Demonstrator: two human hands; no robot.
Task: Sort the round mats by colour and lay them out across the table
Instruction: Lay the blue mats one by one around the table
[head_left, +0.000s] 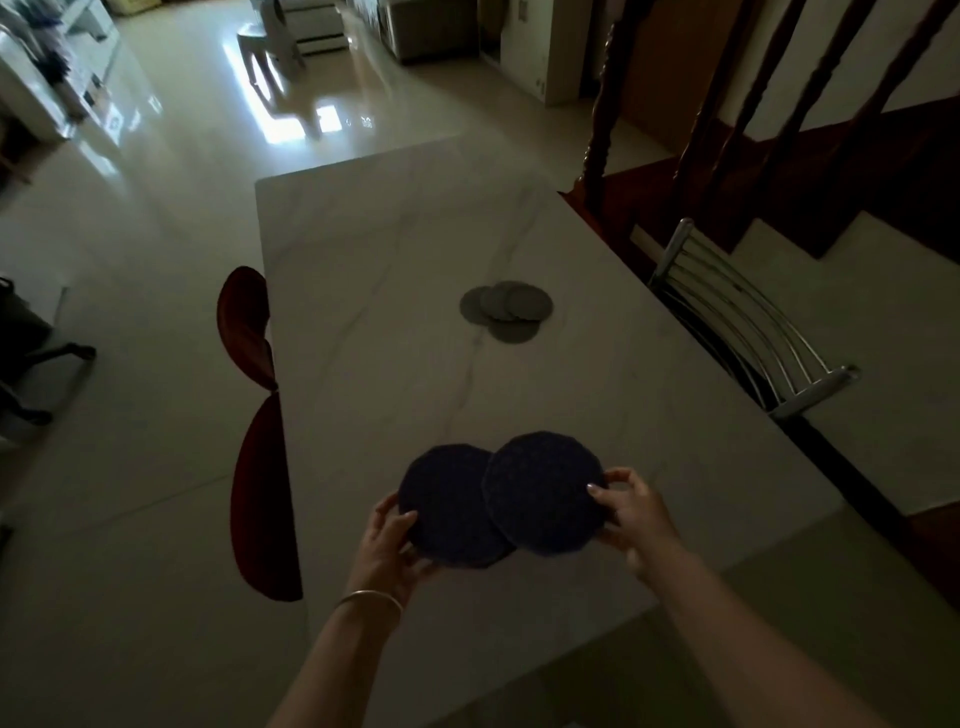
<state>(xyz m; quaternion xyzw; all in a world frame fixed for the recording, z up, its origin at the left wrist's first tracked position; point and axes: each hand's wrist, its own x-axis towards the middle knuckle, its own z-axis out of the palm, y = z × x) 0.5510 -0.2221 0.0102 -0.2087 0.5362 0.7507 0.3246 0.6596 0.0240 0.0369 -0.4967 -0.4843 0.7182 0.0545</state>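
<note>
Left hand (390, 540) grip closed on the near-left edge of a dark blue mat (447, 504), thumb on top, fingers curled under the rim. There looks to be more than one mat stacked in that grip, a second dark edge shows below it; count unclear. Right hand (631, 512) grip pinches the right edge of a second dark blue mat (543, 491), thumb on top near the rim, fingers behind. The right mat overlaps the left one, its left edge lying over the left mat's right side. Both are held over the near end of the white marble-look counter (389, 322); cannot tell if they touch the surface or hover just above it. Thin bangle (370, 597) on the left wrist.

Further up the counter, well apart from both hands, a cluster of grey mats (506, 309) lies flat, overlapping each other, roughly four, right of centre. Nobody touching them.

Dark red chair backs (249, 332) tucked against the counter's left edge. Metal-backed chair (748, 322) at the right edge. Wooden stair railing (727, 104) beyond at upper right. Glossy pale floor (156, 260) all around, room dim.
</note>
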